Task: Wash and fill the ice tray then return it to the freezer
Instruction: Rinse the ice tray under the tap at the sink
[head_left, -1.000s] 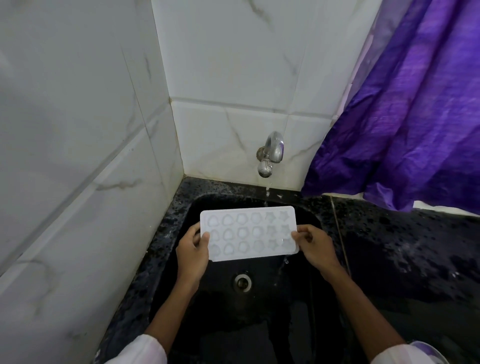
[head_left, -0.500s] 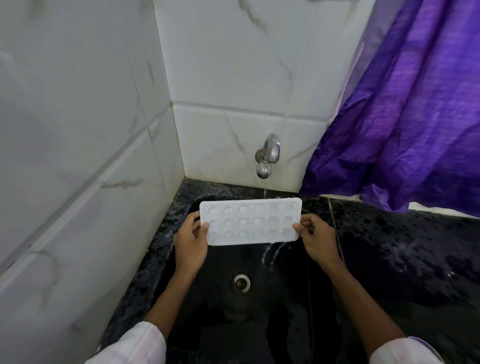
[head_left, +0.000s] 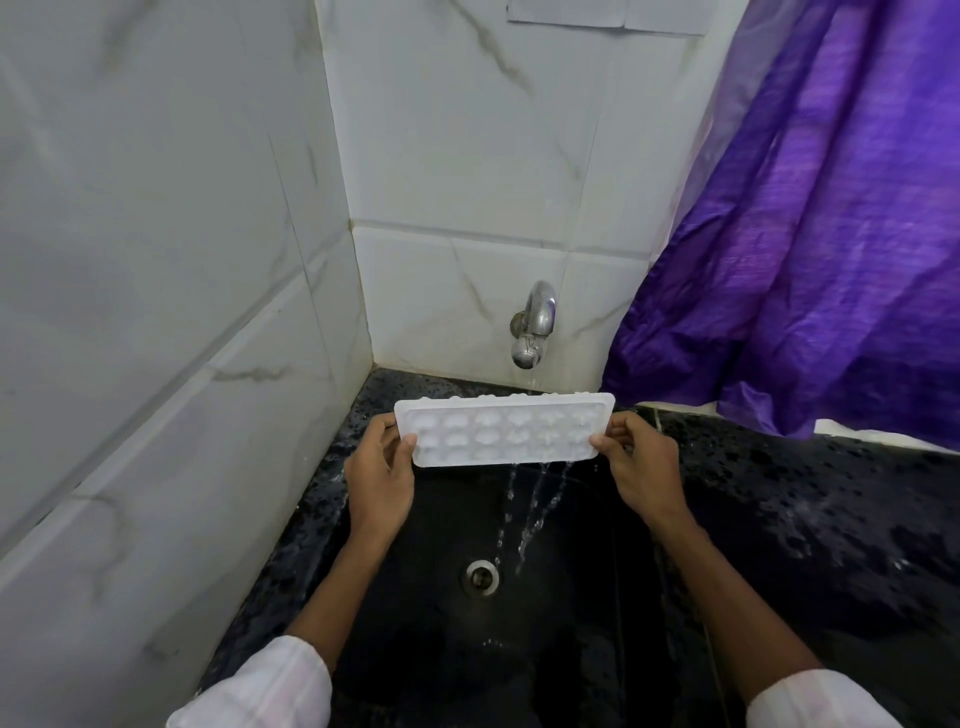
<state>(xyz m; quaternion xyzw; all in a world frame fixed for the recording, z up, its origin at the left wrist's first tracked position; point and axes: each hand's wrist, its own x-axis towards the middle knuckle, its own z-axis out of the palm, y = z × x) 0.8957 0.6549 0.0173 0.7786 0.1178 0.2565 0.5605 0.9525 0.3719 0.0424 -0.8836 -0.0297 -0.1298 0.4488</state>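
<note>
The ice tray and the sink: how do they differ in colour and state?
The ice tray is white; the sink is black. The tray is held tilted by the left hand and right hand; the sink lies below it. Water streams off the tray into the sink. Both are wet.

Both forearms reach forward, well apart. The left hand (head_left: 382, 478) and the right hand (head_left: 641, 467) each pinch one end of the ice tray (head_left: 504, 434), thumbs in front, fingers behind.
</note>
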